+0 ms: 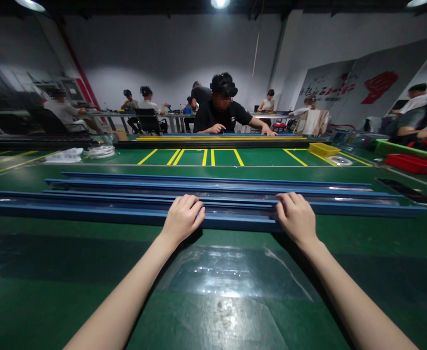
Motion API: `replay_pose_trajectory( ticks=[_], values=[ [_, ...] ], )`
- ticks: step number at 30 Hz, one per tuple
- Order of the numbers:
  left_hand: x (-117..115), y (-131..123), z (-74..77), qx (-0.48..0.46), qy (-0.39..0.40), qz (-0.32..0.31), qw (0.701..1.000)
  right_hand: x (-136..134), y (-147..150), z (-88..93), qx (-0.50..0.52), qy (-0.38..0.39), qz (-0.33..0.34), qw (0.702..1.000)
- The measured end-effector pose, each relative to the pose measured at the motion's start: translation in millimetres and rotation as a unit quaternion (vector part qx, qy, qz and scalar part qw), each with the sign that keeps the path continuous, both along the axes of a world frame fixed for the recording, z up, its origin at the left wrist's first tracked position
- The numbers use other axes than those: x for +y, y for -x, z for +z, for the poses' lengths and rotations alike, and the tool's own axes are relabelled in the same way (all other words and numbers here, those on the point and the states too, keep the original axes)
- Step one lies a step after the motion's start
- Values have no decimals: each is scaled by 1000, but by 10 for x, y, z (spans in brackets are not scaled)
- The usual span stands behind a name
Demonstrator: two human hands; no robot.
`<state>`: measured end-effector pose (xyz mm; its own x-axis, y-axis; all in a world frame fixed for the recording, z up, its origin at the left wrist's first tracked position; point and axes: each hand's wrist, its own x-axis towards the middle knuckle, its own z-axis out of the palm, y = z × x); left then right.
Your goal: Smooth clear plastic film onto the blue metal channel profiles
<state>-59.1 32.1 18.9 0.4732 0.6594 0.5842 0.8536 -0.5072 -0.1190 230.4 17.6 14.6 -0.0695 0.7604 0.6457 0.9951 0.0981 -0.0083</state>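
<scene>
Several long blue channel-shaped rails [235, 223] lie side by side across the green table. My left hand [184, 216] is closed over the nearest rail, its fingers curled across the top and the thumb along the right side. My right hand [296, 216] is bent over the rails by the right end of that nearest one, with fingertips curled down on the far side. The undersides of both hands are hidden. Between my forearms, a clear plastic sheet [231, 277] lies flat on the table, reflecting the light.
Across the table a co-worker [222, 109] in black bends over yellow and black rails [216, 141]. Yellow tape lines mark the table's far part [189, 156]. A yellow tray [323, 149], a red tray [413, 163] and a dark flat phone-like object [410, 192] are at right; a white coil [101, 151] at left.
</scene>
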Motion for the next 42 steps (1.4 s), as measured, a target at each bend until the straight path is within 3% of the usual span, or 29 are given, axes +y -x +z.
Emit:
replay_pose_trajectory(
  ticks=[3,5,6,9,11,13,17,20,29,36,42],
  values=[
    [-106,-44,107,24,16,-16,999,-86,-6,120,131,15,50,990],
    [-182,-106,148,36,65,-45,996,-174,24,232,219,111,108,963],
    [-216,-140,158,43,102,-60,992,-218,49,286,258,190,152,935],
    [-293,-222,153,48,227,-92,968,-322,139,375,285,446,277,802],
    [-316,-235,138,37,298,-98,949,-352,182,343,252,530,297,753],
    [-322,-208,128,23,356,-90,930,-356,199,256,219,545,273,762],
    [-319,-87,140,36,439,-76,894,-335,196,107,132,503,196,832],
    [-310,-20,158,52,467,-75,880,-332,211,102,68,492,151,855],
    [-202,-14,41,30,478,-65,876,-314,215,88,58,495,144,855],
    [-206,-32,71,35,474,-53,878,-300,190,61,77,494,159,851],
    [-196,-28,35,17,486,-44,873,-322,244,86,120,488,215,837]
  ],
)
